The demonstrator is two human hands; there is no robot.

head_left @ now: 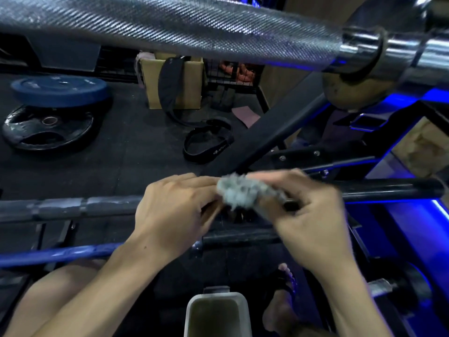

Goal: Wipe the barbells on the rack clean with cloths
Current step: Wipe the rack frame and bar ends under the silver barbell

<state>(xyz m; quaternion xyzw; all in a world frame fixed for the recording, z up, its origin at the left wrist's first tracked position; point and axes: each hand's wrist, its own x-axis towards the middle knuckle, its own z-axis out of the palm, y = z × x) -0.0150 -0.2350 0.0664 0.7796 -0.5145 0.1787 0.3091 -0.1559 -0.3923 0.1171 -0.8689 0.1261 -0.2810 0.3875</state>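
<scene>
Dark rubber gym floor point(136, 152), dim, with blue light along the black steel rack frame point(279, 127) at right. Toward the floor's far left: round blue bumper plate point(59, 90) stacked over black grip-hole weight plate point(47, 128). Toward the far middle edge: tan cardboard box point(192, 86) with black lifting belt point(170, 86) draped over it; second black belt point(207, 142) coiled on the floor in front.

Very near the lens, across the top: knurled silver steel barbell point(170, 30), chrome collar at its right end.

Lower on the rack: dark grey barbell point(73, 207) lying crosswise, passing behind both hands and out toward the rack's right side. Below it at left, blue bar point(56, 254). Near bottom edge, pale grey open container point(215, 314); beside it a bare foot point(281, 310) in a dark sandal.

Hands close together at the dark grey barbell. Left hand point(170, 215), fingers curled toward the bunched fluffy grey cloth point(239, 193); actual grip on it not discernible. Right hand point(311, 215) motion-blurred, fingers wrapped over cloth, pressing it about the bar. Cloth bunched between the two hands, on the bar's middle stretch.
</scene>
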